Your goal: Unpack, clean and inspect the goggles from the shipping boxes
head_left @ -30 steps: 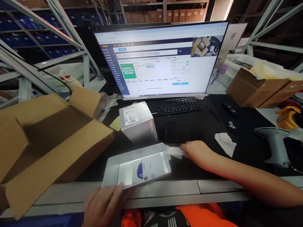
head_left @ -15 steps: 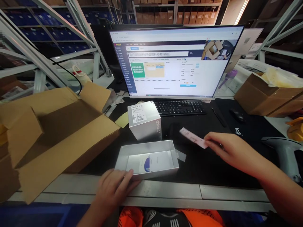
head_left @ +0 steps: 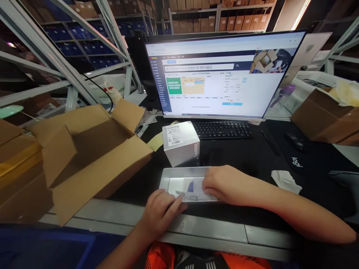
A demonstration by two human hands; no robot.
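A shallow silver-white open box (head_left: 175, 172) lies in front of me on the black mat. My left hand (head_left: 162, 209) grips its near left corner, thumb over the rim and the other fingers along the outer wall. Inside the box is a pale printed card (head_left: 191, 186) with a blue shape, and some clear film seems to lie beside my left thumb. My right hand (head_left: 220, 183) reaches into the right end with fingers curled down; what they pinch is hidden. Just behind stands a silver-white carton (head_left: 182, 144) with a printed label and barcode.
An open cardboard box (head_left: 92, 157) takes up the left side. A keyboard (head_left: 224, 129) and lit monitor (head_left: 207, 82) are behind. To the right are crumpled white paper (head_left: 286, 181), a pen (head_left: 269, 142), a mouse (head_left: 295, 142) and a brown carton (head_left: 322, 116).
My right hand has moved left into the shallow box, and the pale slip it held is no longer visible in it. White paper now shows on the mat at right. The view has shifted.
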